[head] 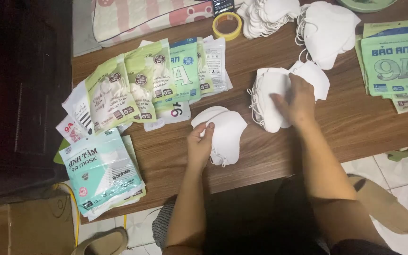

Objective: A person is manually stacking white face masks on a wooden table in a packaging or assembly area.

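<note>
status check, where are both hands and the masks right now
Left hand pinching small white mask stack. Right hand flat on larger mask pile. Sealed mask packets fanned to the left, nothing between.

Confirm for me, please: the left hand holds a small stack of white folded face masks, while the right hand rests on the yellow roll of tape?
Not quite. In the head view the right hand rests on another pile of white masks, not on the yellow roll of tape, which lies untouched at the table's far edge. The left hand does hold white folded face masks.

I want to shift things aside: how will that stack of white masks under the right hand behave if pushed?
The stack of white masks looks thin, soft and light, so it probably slides easily but fans apart. Its loose ear loops may snag. The right hand pressing flat on top likely steadies it.
</note>
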